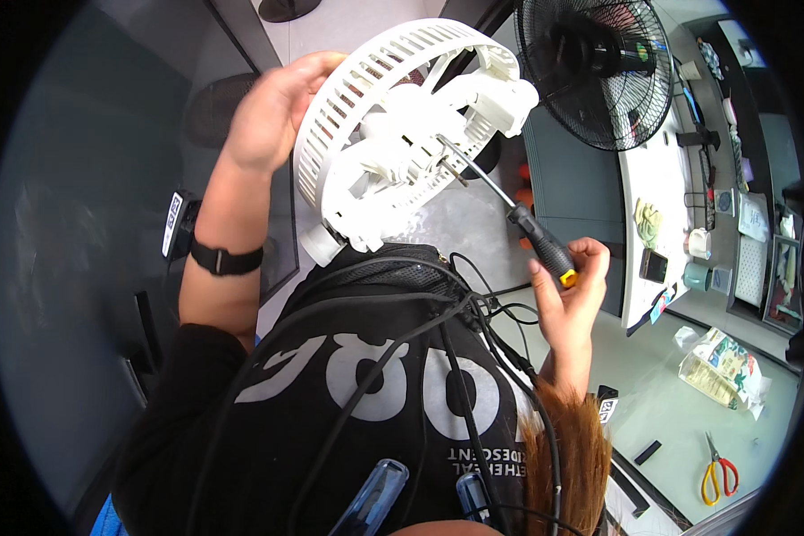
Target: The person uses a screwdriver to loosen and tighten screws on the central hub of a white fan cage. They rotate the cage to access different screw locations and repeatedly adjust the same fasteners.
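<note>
One slotted white housing (411, 127), one screwdriver (538, 235)
The left hand (272, 112) grips the housing's rim before the torso; the right hand (573, 295) holds the screwdriver's handle, tip at the housing. Rightward: one black fan (590, 55), one pair of scissors (714, 459).

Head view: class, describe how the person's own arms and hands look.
The left hand and right hand are bare. The left arm has a short black sleeve and a black forearm strap with a black-and-white patterned box alongside. Hair partly covers the right forearm; a similar patterned tag shows beside it.
</note>
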Tool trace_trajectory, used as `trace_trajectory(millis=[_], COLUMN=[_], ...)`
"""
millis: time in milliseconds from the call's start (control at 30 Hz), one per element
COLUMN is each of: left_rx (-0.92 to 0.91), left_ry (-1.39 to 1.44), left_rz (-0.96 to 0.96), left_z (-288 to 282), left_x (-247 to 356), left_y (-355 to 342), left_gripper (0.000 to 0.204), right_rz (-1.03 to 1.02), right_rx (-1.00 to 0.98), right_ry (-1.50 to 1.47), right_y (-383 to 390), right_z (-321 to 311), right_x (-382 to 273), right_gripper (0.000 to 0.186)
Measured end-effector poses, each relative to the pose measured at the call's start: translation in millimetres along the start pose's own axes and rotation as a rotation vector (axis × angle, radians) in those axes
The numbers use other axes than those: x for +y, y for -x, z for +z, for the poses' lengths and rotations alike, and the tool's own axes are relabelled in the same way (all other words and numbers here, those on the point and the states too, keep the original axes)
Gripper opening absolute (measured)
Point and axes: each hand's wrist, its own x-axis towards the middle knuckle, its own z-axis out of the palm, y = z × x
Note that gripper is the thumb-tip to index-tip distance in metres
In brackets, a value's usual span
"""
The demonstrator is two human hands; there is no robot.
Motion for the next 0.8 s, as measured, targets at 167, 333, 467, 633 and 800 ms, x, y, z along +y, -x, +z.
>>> trace_trajectory(millis=[167, 333, 467, 633, 800], left_rx=[0.023, -0.009, -0.057, -0.057, -0.069], left_ry=[-0.539, -0.349, -0.44, -0.535, -0.506], left_rz=[-0.063, -0.204, -0.274, -0.225, -0.259], left_z=[-26.4, -9.3, -1.9, -3.3, -4.3], left_x=[-35.1, -61.2, -52.6, -50.9, -46.7], left_y=[-18.4, -28.3, -32.7, -34.1, -35.1], left_gripper=[0.057, 0.049, 0.043, 0.042, 0.044], right_rz=[-0.353, -0.544, -0.403, 0.901, 0.257], right_rx=[0.002, 0.013, -0.088, -0.445, -0.381], right_ry=[0.401, 0.533, 0.365, -0.946, -0.327], right_y=[-14.0, -28.1, -24.0, -27.2, -23.4], right_z=[-0.9, -4.8, 0.3, 4.6, 1.1], right_x=[2.8, -7.1, -11.5, -3.0, -9.0], right_gripper=[0.038, 0.038, 0.03, 0.029, 0.038])
